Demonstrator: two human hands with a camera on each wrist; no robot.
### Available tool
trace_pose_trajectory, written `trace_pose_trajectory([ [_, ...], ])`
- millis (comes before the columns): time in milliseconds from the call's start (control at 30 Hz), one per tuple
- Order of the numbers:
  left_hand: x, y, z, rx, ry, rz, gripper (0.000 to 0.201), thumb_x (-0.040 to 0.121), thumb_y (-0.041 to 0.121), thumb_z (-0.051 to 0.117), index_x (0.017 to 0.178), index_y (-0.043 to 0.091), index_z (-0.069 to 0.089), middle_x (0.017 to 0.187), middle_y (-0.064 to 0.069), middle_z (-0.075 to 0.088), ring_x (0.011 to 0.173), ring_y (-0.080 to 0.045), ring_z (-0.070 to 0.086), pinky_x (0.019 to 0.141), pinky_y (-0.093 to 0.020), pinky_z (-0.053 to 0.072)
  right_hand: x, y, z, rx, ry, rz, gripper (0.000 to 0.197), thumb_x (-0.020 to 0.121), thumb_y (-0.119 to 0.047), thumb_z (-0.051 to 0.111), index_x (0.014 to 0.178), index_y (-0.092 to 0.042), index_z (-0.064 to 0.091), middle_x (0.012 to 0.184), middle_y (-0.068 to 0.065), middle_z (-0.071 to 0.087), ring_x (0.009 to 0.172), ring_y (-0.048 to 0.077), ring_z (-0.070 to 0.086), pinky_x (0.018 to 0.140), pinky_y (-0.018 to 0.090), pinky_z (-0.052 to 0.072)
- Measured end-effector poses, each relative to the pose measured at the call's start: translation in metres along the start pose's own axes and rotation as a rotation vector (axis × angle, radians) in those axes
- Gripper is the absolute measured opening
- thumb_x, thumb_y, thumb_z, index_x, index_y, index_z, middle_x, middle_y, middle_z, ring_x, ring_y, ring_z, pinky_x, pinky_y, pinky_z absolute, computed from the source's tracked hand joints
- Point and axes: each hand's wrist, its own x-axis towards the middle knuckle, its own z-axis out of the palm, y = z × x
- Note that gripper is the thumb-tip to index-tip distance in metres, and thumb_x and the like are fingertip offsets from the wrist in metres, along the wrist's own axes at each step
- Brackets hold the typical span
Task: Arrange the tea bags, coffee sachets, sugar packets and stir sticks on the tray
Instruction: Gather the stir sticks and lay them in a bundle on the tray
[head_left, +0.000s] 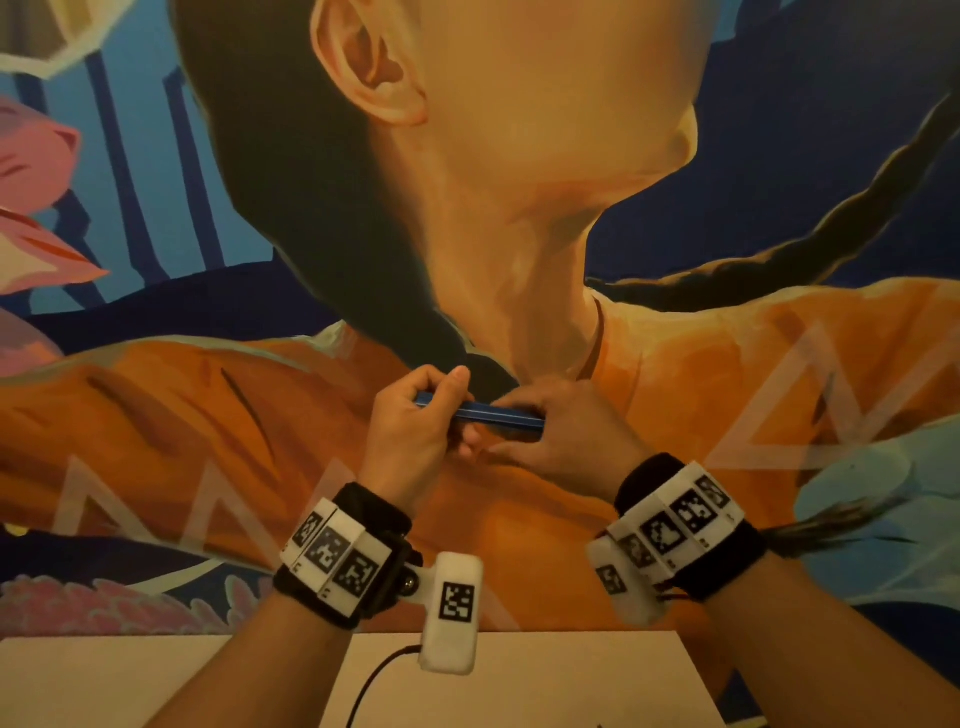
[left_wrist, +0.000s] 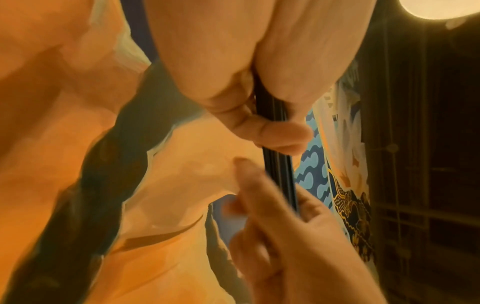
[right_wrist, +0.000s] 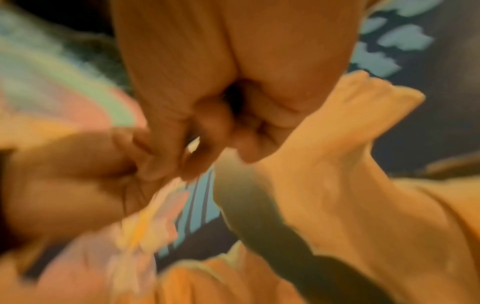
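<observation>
A thin bundle of blue stick sachets (head_left: 488, 411) is held level in the air in front of a painted wall. My left hand (head_left: 441, 408) grips its left end, thumb on top. My right hand (head_left: 514, 423) pinches its right end from the other side. In the left wrist view the sachets (left_wrist: 278, 164) show as a dark narrow strip between the fingers of both hands. The right wrist view is blurred; only the curled fingers (right_wrist: 207, 127) of both hands show there. No tray, tea bags, sugar packets or stir sticks are in view.
A large mural wall (head_left: 467, 208) fills the view behind the hands. A white tabletop (head_left: 545, 675) lies below my wrists, with a black cable (head_left: 371, 686) running over it.
</observation>
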Motion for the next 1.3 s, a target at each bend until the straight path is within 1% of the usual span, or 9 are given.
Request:
trace_pose_trajectory([
  [67,-0.001,-0.001,-0.001,-0.015,0.009,0.017,0.027,0.095,0.028,0.059,0.083,0.004,0.057,0.067,-0.021,0.059,0.048,-0.021,0.055,0.044,-0.023,0.047,-0.005,0.003,0.002,0.405,0.051,-0.003,0.046,0.077,-0.045,0.078,0.118,-0.029,0.065,0.105,-0.017,0.068,0.099,-0.006,0.062,0.084,0.013,0.05],
  [167,-0.005,-0.003,0.004,-0.031,0.02,0.026,0.026,0.095,0.026,0.059,0.08,0.006,0.054,0.061,-0.012,0.059,0.048,-0.019,0.056,0.045,-0.024,0.048,-0.005,-0.003,0.011,0.973,0.26,0.084,0.047,0.084,-0.054,0.065,0.116,-0.02,0.065,0.117,-0.001,0.07,0.11,0.01,0.065,0.095,0.031,0.053],
  [267,-0.011,-0.002,0.014,-0.056,-0.014,0.034,0.028,0.086,0.032,0.062,0.079,0.006,0.053,0.063,-0.01,0.061,0.048,-0.022,0.058,0.044,-0.025,0.049,-0.001,-0.011,0.021,1.151,0.357,0.186,0.052,0.085,-0.055,0.058,0.113,-0.012,0.065,0.115,0.003,0.071,0.11,0.014,0.066,0.101,0.041,0.05],
  [367,-0.01,-0.003,0.008,-0.022,-0.017,0.054,0.028,0.089,0.032,0.064,0.079,0.007,0.057,0.067,-0.011,0.064,0.05,-0.024,0.06,0.047,-0.028,0.051,0.002,-0.003,0.022,1.048,0.254,0.155,0.05,0.078,-0.044,0.074,0.117,-0.016,0.063,0.117,0.004,0.069,0.109,0.017,0.066,0.098,0.045,0.052],
  [500,-0.007,-0.005,-0.009,0.133,0.003,0.086,0.034,0.087,0.045,0.072,0.075,0.014,0.064,0.076,-0.025,0.063,0.063,-0.043,0.06,0.062,-0.049,0.053,0.001,-0.002,0.008,0.582,-0.222,0.158,0.037,0.083,-0.044,0.07,0.112,-0.021,0.068,0.101,0.004,0.074,0.089,0.019,0.072,0.085,0.039,0.058],
  [700,-0.017,-0.01,-0.021,0.209,-0.042,0.06,0.028,0.092,0.021,0.062,0.079,-0.003,0.057,0.057,-0.009,0.063,0.043,-0.02,0.059,0.04,-0.025,0.048,0.001,-0.016,0.01,0.183,-0.536,0.294,0.037,0.086,-0.048,0.067,0.086,-0.011,0.066,0.05,-0.001,0.059,0.041,0.01,0.05,0.046,0.022,0.043],
  [967,-0.036,-0.057,-0.054,0.271,0.045,-0.118,0.027,0.098,0.013,0.06,0.073,0.005,0.054,0.053,-0.013,0.06,0.041,-0.021,0.058,0.038,-0.026,0.047,-0.009,-0.008,0.095,0.102,-0.387,0.403,0.018,0.09,-0.023,0.06,0.081,-0.01,0.069,0.069,0.005,0.062,0.059,0.02,0.056,0.055,0.033,0.042],
  [1133,-0.066,-0.102,-0.073,0.042,0.172,-0.396,0.032,0.082,0.036,0.07,0.1,0.013,0.058,0.064,-0.004,0.061,0.048,-0.015,0.056,0.044,-0.022,0.046,-0.027,0.006,0.156,0.13,-0.342,0.516,0.016,0.093,-0.028,0.058,0.085,-0.018,0.068,0.066,0.0,0.063,0.063,0.021,0.063,0.055,0.034,0.048],
  [1300,-0.117,-0.16,-0.082,-0.124,0.164,-0.659,0.03,0.098,0.024,0.059,0.116,0.0,0.062,0.102,-0.013,0.071,0.087,-0.019,0.069,0.077,-0.029,0.054,-0.05,0.02,0.23,0.087,-0.381,0.638,0.03,0.087,-0.021,0.057,0.115,-0.029,0.063,0.103,0.005,0.067,0.092,0.032,0.063,0.08,0.036,0.054],
])
